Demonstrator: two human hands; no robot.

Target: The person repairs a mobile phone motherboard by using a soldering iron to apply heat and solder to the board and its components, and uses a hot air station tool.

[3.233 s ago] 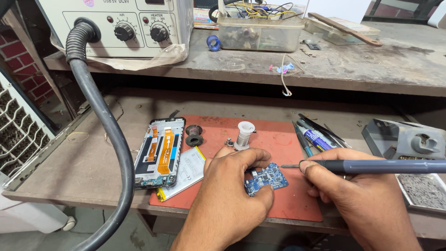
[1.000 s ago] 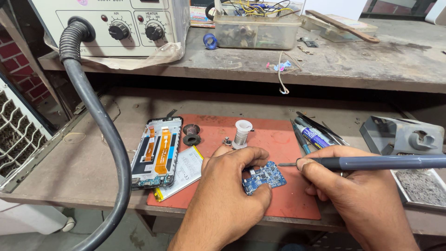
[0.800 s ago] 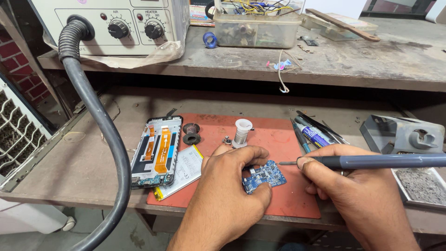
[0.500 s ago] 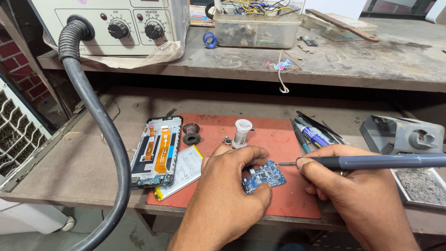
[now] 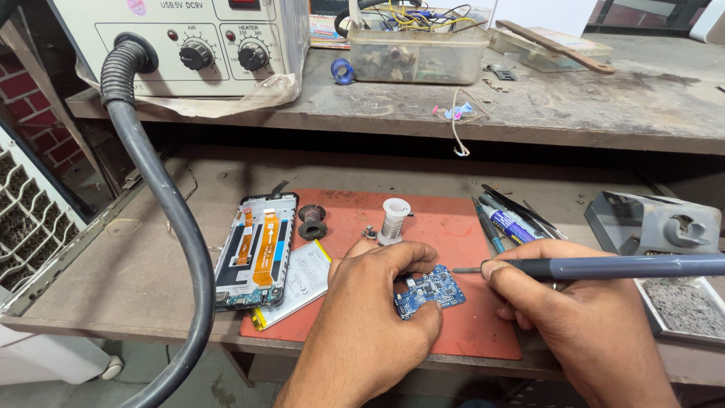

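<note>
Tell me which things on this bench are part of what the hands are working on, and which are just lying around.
In use:
left hand steadying blue circuit board
right hand holding soldering iron
red mat

Lying about:
opened phone
flat battery
solder spool
black spool
pens

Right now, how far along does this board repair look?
Done: the phone lies opened on the red mat, its battery beside it. In hand: the left hand pins the blue circuit board while the right hand aims the soldering iron at it. Left: the phone is unassembled.
</note>
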